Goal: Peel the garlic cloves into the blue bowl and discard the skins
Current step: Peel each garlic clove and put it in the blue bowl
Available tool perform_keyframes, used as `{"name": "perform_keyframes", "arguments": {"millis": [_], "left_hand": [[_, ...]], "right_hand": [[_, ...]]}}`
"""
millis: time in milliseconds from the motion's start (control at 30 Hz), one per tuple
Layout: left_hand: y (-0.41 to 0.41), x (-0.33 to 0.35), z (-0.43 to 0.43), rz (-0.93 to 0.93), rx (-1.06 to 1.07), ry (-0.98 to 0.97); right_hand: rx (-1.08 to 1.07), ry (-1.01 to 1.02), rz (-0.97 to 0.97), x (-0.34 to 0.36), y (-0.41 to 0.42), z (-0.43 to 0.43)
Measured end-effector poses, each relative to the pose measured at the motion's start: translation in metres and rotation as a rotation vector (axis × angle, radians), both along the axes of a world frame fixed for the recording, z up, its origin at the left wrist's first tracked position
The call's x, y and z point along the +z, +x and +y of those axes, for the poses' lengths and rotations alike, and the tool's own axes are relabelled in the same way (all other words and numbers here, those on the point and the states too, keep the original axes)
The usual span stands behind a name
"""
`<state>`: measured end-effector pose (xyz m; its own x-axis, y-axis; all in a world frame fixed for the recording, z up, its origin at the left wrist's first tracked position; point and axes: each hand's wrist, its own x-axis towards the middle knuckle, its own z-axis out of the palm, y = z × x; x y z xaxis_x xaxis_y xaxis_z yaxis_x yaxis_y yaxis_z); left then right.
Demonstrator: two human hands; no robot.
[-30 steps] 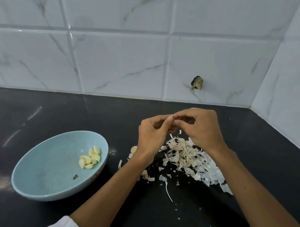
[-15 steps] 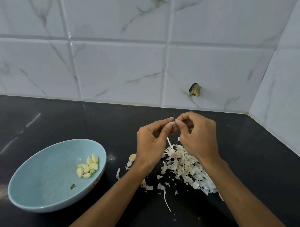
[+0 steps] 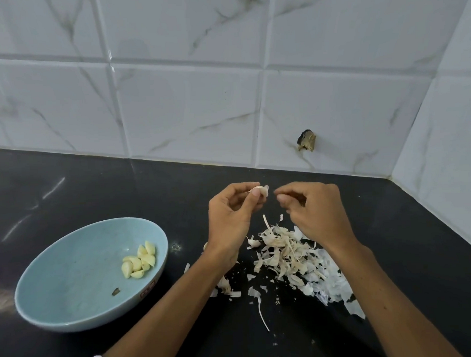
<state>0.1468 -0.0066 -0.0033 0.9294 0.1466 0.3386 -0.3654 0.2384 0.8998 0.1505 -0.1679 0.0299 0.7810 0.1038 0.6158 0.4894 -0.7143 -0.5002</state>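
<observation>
My left hand [image 3: 230, 218] pinches a garlic clove [image 3: 261, 190] between thumb and fingertips, above the black counter. My right hand [image 3: 313, 210] hovers just right of the clove with its fingers curled and thumb and forefinger pressed together; whether a scrap of skin is between them I cannot tell. Below both hands lies a pile of dry garlic skins [image 3: 287, 252]. The blue bowl [image 3: 72, 277] sits at the left with several peeled cloves [image 3: 139, 260] against its right inner wall. A small dark speck lies in the bowl too.
The black counter [image 3: 122, 187] runs back to a white tiled wall, which turns a corner at the right. A broken hole [image 3: 306, 141] shows in one tile. An unpeeled clove [image 3: 205, 245] peeks out behind my left wrist. Skin scraps [image 3: 255, 295] are scattered in front of the pile.
My hands have come apart: the right hand pulled away to the right from the clove, which stays in my left fingers. The view has tilted slightly.
</observation>
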Motion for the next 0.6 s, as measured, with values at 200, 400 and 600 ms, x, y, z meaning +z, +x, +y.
{"name": "perform_keyframes", "arguments": {"millis": [200, 400, 600], "left_hand": [[-0.004, 0.000, -0.003, -0.009, -0.008, 0.033], [-0.005, 0.000, -0.001, 0.027, -0.056, -0.005], [-0.005, 0.001, 0.000, 0.032, -0.073, -0.004]], "right_hand": [[0.126, 0.192, 0.009, 0.004, -0.007, 0.012], [0.080, 0.436, 0.043, 0.001, -0.009, 0.018], [-0.007, 0.282, 0.038, -0.004, -0.006, 0.019]]}}
